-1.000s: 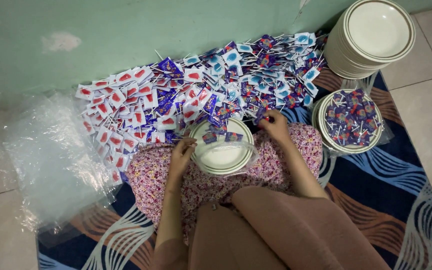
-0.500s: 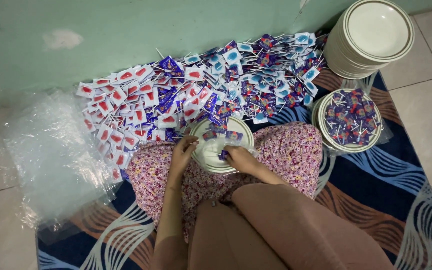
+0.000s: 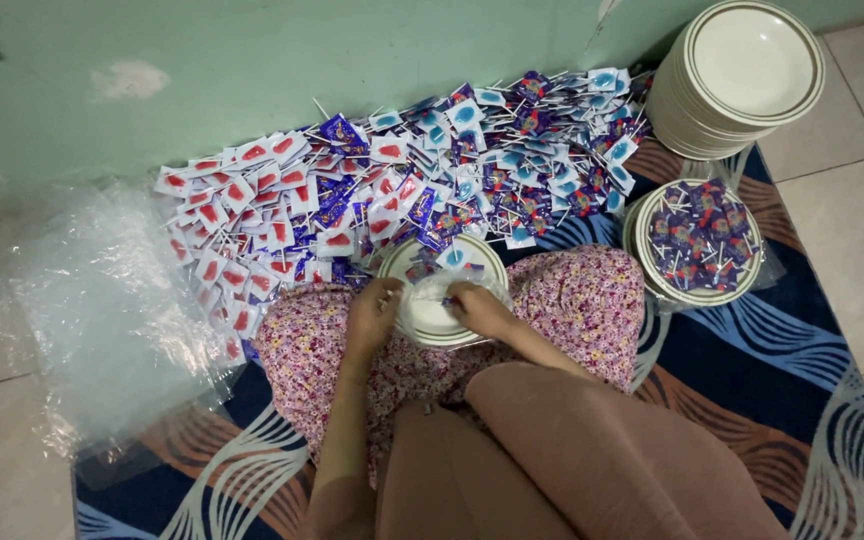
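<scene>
Head view, showing a seated person at work over a plate (image 3: pixel 432 318) held on the lap at the centre of the frame. Compared with the picture taken a second earlier, the right hand (image 3: pixel 482 310) had come back from the heap of sweets and now lay on the right half of the plate, while the left hand (image 3: pixel 372 312) had stayed on the left rim. A thin clear film (image 3: pixel 430 298) that had not been visible over the plate earlier was now gathered between the two hands, with a few wrapped sweets (image 3: pixel 452 258) resting at the far edge of the plate. This suggested that the work had passed from collecting sweets to covering the filled plate. Both hands had their fingers curled and pinching the film; the exact finger contact was too small to make out.

Materials: the plate was glazed white ceramic, round and shallow, with a dark ring near the rim. The heap of sweets (image 3: pixel 402 190) along the green wall (image 3: pixel 252 70) in the upper half consisted of small flat glossy wrappers, red-and-white towards the left and blue and purple towards the right, each on a thin white stick. A finished plate of sweets (image 3: pixel 697 240), right of centre, sat wrapped in shiny film. A stack of empty plates (image 3: pixel 737 75) stood in the upper right. Crinkled transparent plastic sheets (image 3: pixel 92 310) lay at the left. A woven mat (image 3: pixel 782 380) with blue, white and brown wave patterns covered the tiled floor (image 3: pixel 852 170).
</scene>
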